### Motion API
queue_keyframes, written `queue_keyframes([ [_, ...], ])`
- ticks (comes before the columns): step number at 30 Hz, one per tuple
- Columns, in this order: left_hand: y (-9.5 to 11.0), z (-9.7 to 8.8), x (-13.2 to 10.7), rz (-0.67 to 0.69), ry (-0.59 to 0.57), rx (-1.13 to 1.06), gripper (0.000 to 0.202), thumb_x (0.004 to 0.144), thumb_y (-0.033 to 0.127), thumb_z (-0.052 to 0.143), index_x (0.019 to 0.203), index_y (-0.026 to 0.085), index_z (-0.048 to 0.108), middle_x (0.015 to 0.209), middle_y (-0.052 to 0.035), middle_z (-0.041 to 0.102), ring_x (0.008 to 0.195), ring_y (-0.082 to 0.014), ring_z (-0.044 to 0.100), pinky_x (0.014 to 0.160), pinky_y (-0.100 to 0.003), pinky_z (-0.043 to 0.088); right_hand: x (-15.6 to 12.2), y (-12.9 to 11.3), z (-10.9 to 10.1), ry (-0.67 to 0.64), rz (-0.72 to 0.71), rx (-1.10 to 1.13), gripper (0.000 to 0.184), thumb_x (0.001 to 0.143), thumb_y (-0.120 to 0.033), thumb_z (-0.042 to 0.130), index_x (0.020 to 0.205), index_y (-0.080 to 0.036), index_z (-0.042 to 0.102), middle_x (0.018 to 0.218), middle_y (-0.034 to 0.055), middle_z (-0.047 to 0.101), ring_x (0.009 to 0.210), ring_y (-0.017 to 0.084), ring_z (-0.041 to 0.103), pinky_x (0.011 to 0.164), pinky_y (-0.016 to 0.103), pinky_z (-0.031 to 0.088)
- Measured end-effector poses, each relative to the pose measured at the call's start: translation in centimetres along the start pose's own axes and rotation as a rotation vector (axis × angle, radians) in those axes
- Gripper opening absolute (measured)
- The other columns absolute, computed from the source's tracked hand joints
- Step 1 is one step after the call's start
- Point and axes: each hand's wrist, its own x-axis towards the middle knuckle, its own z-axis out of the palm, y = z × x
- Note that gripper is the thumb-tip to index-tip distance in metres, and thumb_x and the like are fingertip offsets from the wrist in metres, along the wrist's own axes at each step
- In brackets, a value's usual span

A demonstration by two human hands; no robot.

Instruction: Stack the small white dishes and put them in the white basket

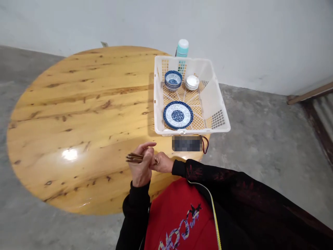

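Note:
A bundle of brown chopsticks lies across my two hands, above the near part of the wooden table. My left hand is wrapped round the bundle, and several stick ends poke out to its left. Close against it, my right hand is closed on the other end of the chopsticks. Its fingertips are partly hidden behind the left hand. A white plastic basket stands just beyond my hands, to the right. In it are stacked blue-and-white plates, stacked blue-patterned bowls and small white dishes.
The round wooden table spreads out to the left. A dark blurred-out object with a strap lies at the basket's near side. Behind the basket stands a light-blue bottle with a white cap, near the wall.

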Motion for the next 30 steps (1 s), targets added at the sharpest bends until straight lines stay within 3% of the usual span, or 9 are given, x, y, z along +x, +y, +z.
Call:
queue_keyframes([
  [6,3.9,0.6,2.5,0.028,0.01,-0.235,0.02,0.084,0.033,0.065,0.087,0.013,0.065,0.038,0.0116,0.033,0.03,-0.004,0.018,0.034,-0.019,0.022,-1.6,-3.8,-2.6,0.019,-0.022,0.008,0.037,0.078,-0.048,0.068,0.078,-0.021,0.042,0.063,-0.0076,0.041,0.057,0.008,0.036,0.056,0.022,0.025],
  [10,5.4,2.1,3.8,0.052,0.011,-0.209,0.025,0.084,0.036,0.068,0.091,0.013,0.064,0.042,0.0123,0.033,0.031,-0.0026,0.019,0.034,-0.018,0.021,-2.5,-6.3,-4.0,0.001,-0.026,0.039,0.029,0.086,-0.044,0.058,0.083,-0.023,0.039,0.065,-0.0057,0.045,0.057,0.01,0.04,0.056,0.023,0.029],
  [14,4.6,3.7,4.4,0.14,-0.033,-0.092,0.046,0.088,0.055,0.059,0.109,0.014,0.064,0.066,0.0015,0.061,0.047,-0.0065,0.051,0.046,-0.019,0.041,-3.4,-8.3,-7.5,0.045,-0.037,0.107,0.024,0.091,-0.042,0.052,0.082,-0.022,0.04,0.066,-0.0035,0.052,0.057,0.011,0.049,0.056,0.023,0.036],
  [17,2.5,3.2,4.1,0.16,-0.083,-0.014,0.052,0.091,0.059,0.05,0.118,0.016,0.061,0.093,-0.0072,0.069,0.071,-0.0123,0.065,0.064,-0.024,0.051,-3.2,-8.4,-13.2,0.289,0.009,0.066,0.025,0.093,-0.044,0.051,0.084,-0.022,0.044,0.061,-0.0042,0.05,0.051,0.01,0.047,0.05,0.022,0.038],
  [19,0.7,2.1,3.4,0.108,-0.071,0.021,0.051,0.093,0.058,0.047,0.12,0.016,0.06,0.097,-0.0086,0.07,0.075,-0.013,0.065,0.067,-0.025,0.051,-2.1,-7.1,-17.9,0.52,0.103,0.051,0.027,0.094,-0.045,0.05,0.082,-0.022,0.043,0.058,-0.0053,0.047,0.045,0.008,0.042,0.044,0.02,0.035],
  [21,-1.2,0.5,2.2,0.018,-0.019,0.052,0.05,0.095,0.056,0.046,0.119,0.015,0.061,0.095,-0.0087,0.07,0.074,-0.0126,0.065,0.067,-0.024,0.049,-0.8,-4.5,-22.4,0.662,0.205,0.056,0.027,0.095,-0.042,0.051,0.081,-0.022,0.041,0.059,-0.0059,0.046,0.043,0.006,0.039,0.04,0.018,0.034],
  [24,-3.8,-1.9,0.0,-0.117,0.064,0.136,0.049,0.093,0.055,0.049,0.117,0.014,0.062,0.093,-0.0078,0.07,0.074,-0.0121,0.064,0.067,-0.024,0.049,0.8,0.6,-27.1,0.669,0.551,-0.081,0.023,0.1,-0.031,0.041,0.079,-0.02,0.042,0.057,-0.0056,0.044,0.044,0.006,0.04,0.042,0.017,0.038],
  [26,-5.5,-3.5,-1.8,-0.199,0.104,0.204,0.051,0.091,0.057,0.052,0.116,0.015,0.063,0.093,-0.0073,0.071,0.074,-0.0127,0.064,0.067,-0.024,0.049,1.3,3.6,-28.4,0.571,0.74,-0.251,0.025,0.101,-0.025,0.036,0.081,-0.017,0.048,0.056,-0.003,0.046,0.047,0.008,0.044,0.047,0.02,0.044],
  [30,-8.4,-6.2,-5.1,-0.331,0.195,0.323,0.057,0.084,0.064,0.056,0.113,0.015,0.065,0.091,-0.007,0.071,0.076,-0.0158,0.065,0.068,-0.026,0.052,1.2,7.3,-28.5,0.452,0.88,-0.469,0.031,0.101,-0.023,0.036,0.094,-0.005,0.06,0.058,0.0062,0.057,0.056,0.015,0.057,0.056,0.026,0.05],
])
